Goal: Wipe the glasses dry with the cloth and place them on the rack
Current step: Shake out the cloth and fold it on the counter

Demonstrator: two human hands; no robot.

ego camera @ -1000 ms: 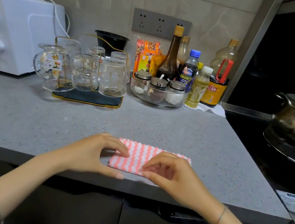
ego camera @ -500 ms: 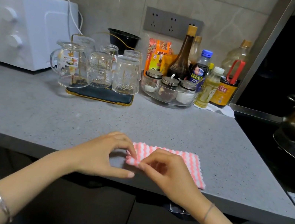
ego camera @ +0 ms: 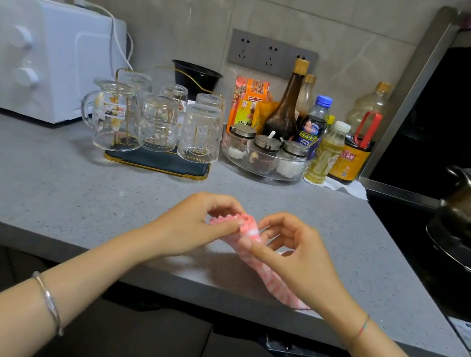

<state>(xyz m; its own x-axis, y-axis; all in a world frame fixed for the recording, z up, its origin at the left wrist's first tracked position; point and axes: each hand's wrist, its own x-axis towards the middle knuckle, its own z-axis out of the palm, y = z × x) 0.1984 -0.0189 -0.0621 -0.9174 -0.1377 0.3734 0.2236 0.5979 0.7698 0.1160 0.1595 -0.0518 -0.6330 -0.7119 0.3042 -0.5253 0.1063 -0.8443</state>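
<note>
At the front edge of the grey countertop (ego camera: 69,197), I gather the pink-and-white checked cloth (ego camera: 248,226) between both hands. My left hand (ego camera: 196,221) pinches a bunched fold between thumb and curled fingertips. My right hand (ego camera: 292,259) pinches the same fold from the other side, its other fingers loosely curled, and the cloth's tail trails under that wrist toward the front edge. The glasses (ego camera: 201,133) stand, apparently mouth-down, on the gold-wire rack (ego camera: 156,162) toward the back edge, left of centre, with a handled glass mug (ego camera: 112,114) at the rack's left end. They are well apart from my hands, none yet picked up.

As I judge it, the step is readying the cloth. To do it well I should open it to a flat layer, keep one hand wrapped in it and free the other. That way the first glass can be lifted without bare-finger smears, and the tail will not snag its neighbours.
</note>
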